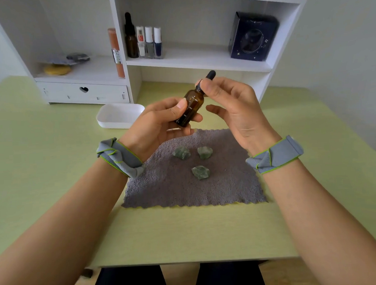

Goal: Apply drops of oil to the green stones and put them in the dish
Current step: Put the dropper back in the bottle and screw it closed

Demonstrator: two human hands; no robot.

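In the head view, at the centre of the frame, the left hand (pixel 159 120) is wrapped round an amber bottle (pixel 190 108), held tilted above the far edge of the cloth (pixel 191 181), while the right hand (pixel 231 104) pinches the bottle's black dropper cap (pixel 209 76) between thumb and fingertips. The step in hand looks like opening the bottle to draw oil. To do it well, the left hand should bring the bottle closer to upright before the cap comes free, so that nothing spills on the cloth, and the right should twist at the collar, not squeeze the rubber bulb. Whether the cap is already loose cannot be told. Just below the hands, three green stones (pixel 201 172) lie apart from one another on the grey cloth, two side by side and one nearer the bottom of the frame; none is in the dish (pixel 119 115), so the whole task seems still ahead. The white dish sits on the table (pixel 41 173) at left of centre, beyond the left hand and near the cloth's far corner. Nothing lies between the stones and the dish except the left wrist itself. In the upper part of the frame a white shelf unit (pixel 199 60) holds a second dropper bottle (pixel 130 39), small polish bottles (pixel 149 42) and a dark box (pixel 252 37), all well behind the work and out of the way.
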